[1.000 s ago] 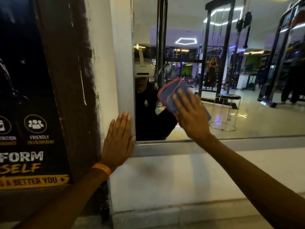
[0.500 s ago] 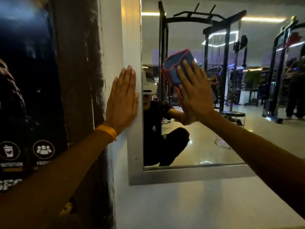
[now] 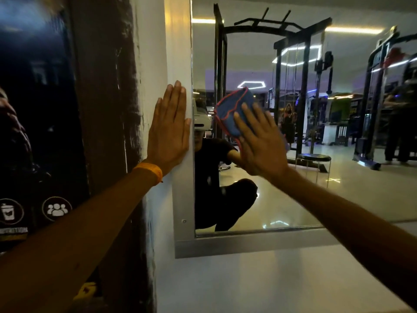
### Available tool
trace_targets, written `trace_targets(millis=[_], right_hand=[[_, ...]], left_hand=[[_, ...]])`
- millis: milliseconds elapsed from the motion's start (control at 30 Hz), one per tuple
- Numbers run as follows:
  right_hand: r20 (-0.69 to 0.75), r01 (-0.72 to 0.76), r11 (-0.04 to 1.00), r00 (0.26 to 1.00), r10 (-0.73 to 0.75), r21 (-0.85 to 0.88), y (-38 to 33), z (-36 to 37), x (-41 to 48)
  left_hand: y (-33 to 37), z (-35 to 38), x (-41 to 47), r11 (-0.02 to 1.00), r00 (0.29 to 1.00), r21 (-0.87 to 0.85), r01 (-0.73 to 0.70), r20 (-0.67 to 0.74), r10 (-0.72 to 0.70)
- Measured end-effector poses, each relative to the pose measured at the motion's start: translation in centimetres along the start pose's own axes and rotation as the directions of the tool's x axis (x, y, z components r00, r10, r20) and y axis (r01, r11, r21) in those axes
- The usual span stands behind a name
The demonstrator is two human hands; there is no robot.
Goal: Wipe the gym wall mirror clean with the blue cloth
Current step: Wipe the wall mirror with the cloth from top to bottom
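The wall mirror (image 3: 338, 188) fills the right half of the view in a silver frame (image 3: 248, 243). A blue cloth with a red hem (image 3: 232, 109) lies flat against the glass near the mirror's left edge. My right hand (image 3: 259, 141) presses it there with straight, spread fingers, covering its lower right part. To the left, my left hand (image 3: 169, 129) rests flat on the white wall and frame strip, fingers pointing up, an orange band on its wrist.
A dark poster (image 3: 40, 132) with white icons covers the wall at left. White wall (image 3: 259, 283) runs below the mirror. The glass reflects a crouching person, a black cable rack, a stool and ceiling lights.
The view rose from the mirror's lower corner. My right hand carried the cloth up the glass, then slightly down. My left hand shifted higher on the frame strip.
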State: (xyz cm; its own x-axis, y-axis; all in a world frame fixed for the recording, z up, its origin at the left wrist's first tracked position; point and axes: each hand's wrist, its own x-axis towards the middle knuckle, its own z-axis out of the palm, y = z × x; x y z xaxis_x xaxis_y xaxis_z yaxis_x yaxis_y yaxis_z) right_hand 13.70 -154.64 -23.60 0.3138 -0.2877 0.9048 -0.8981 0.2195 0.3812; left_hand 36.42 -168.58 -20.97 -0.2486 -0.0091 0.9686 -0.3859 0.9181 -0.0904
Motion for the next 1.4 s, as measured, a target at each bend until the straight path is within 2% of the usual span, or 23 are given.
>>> trace_targets(millis=[67,100,167,200,233,333,400,467,567,633,700,800,867,900,933,1000,1067,1100,1133,1200,1267,1333,1400], right_hand=[[0.043,0.138,0.990,0.989,-0.140,0.034,-4.1,1.5,-6.1],[0.114,0.285,0.958,0.951,-0.288,0.037,-5.9,1.9,-9.5],[0.284,0.526,0.850,0.811,-0.511,0.026,-6.6,1.5,-13.2],[0.291,0.584,0.811,0.771,-0.566,0.033,-5.6,1.3,-12.2],[0.243,0.601,0.799,0.772,-0.587,0.019,-4.6,1.0,-10.0],[0.097,0.364,0.931,0.926,-0.364,0.020,-2.7,0.1,-1.9],[0.097,0.234,0.971,0.966,-0.239,0.055,-3.9,0.4,-1.7],[0.162,0.349,0.934,0.920,-0.357,0.077,-6.2,1.7,-7.6],[0.298,0.596,0.797,0.747,-0.594,0.094,-7.8,2.0,-16.2],[0.279,0.667,0.741,0.700,-0.658,0.074,-5.8,1.9,-14.7],[0.174,0.624,0.780,0.763,-0.622,0.054,-3.3,1.2,-9.8],[0.115,0.433,0.901,0.894,-0.432,0.018,0.2,-1.0,-3.5],[0.053,0.233,0.972,0.971,-0.234,0.024,-0.7,-0.6,-5.1],[0.074,0.193,0.981,0.978,-0.195,0.021,-2.0,0.1,-7.7],[0.122,0.230,0.973,0.965,-0.231,0.028,-3.5,0.7,-10.8],[0.287,0.475,0.879,0.839,-0.463,0.029,-4.7,0.8,-15.5],[0.297,0.637,0.770,0.732,-0.613,0.018,-2.8,0.2,-13.8],[0.267,0.622,0.783,0.753,-0.602,0.012,-1.7,-0.3,-11.5],[0.216,0.546,0.838,0.817,-0.535,0.008,-0.8,-0.8,-9.1],[0.124,0.318,0.948,0.940,-0.318,0.023,-0.2,-1.2,-6.1],[0.106,0.173,0.984,0.978,-0.177,0.053,-2.4,-0.5,-7.6],[0.158,0.278,0.958,0.945,-0.285,0.066,-5.0,0.7,-12.1],[0.248,0.462,0.886,0.854,-0.458,0.045,-5.5,1.0,-15.1]], left_hand=[[-0.1,-0.4,0.1,1.000,1.000,0.006,-0.025,0.002,0.025],[-0.2,-0.6,0.1,0.999,0.999,0.005,-0.037,0.011,0.037],[-0.5,-0.8,0.1,0.998,0.998,0.015,-0.056,0.024,0.055],[-0.6,-0.9,0.1,0.997,0.997,0.026,-0.067,0.028,0.066],[-0.8,-1.0,0.0,0.997,0.997,0.034,-0.073,0.031,0.072],[-0.9,-1.2,0.0,0.997,0.997,0.020,-0.076,0.035,0.075],[-1.0,-1.5,0.1,0.997,0.996,0.007,-0.077,0.049,0.077],[-0.9,-1.6,0.0,0.997,0.995,0.007,-0.081,0.052,0.081],[-0.4,-1.3,-0.4,0.998,0.997,-0.011,-0.058,0.057,0.058],[-0.1,-1.1,-0.6,0.999,0.997,-0.003,-0.049,0.053,0.049],[-0.3,-1.0,-0.6,0.998,0.997,0.001,-0.056,0.050,0.056],[-0.1,-0.6,-0.9,0.999,0.999,-0.010,-0.035,0.032,0.035],[0.6,-0.1,-1.4,0.999,1.000,-0.034,0.004,0.011,-0.004],[1.0,0.1,-1.7,0.999,1.000,-0.042,0.021,0.004,-0.021],[1.2,0.3,-1.9,0.998,1.000,-0.045,0.031,-0.001,-0.031],[1.4,0.5,-2.1,0.999,0.999,-0.034,0.032,-0.013,-0.033],[1.5,0.6,-2.2,0.999,0.999,-0.021,0.030,-0.030,-0.031],[1.5,0.6,-2.1,0.999,0.999,-0.024,0.034,-0.031,-0.034],[1.5,0.6,-2.1,0.999,0.999,-0.033,0.042,-0.028,-0.043],[1.6,0.3,-2.1,0.998,0.999,-0.048,0.048,-0.016,-0.049],[1.3,0.1,-2.2,0.999,0.999,-0.039,0.032,0.000,-0.032],[1.2,0.0,-2.4,1.000,1.000,-0.017,0.016,0.013,-0.016],[1.3,-0.1,-2.6,1.000,0.999,-0.015,0.024,0.028,-0.024]])
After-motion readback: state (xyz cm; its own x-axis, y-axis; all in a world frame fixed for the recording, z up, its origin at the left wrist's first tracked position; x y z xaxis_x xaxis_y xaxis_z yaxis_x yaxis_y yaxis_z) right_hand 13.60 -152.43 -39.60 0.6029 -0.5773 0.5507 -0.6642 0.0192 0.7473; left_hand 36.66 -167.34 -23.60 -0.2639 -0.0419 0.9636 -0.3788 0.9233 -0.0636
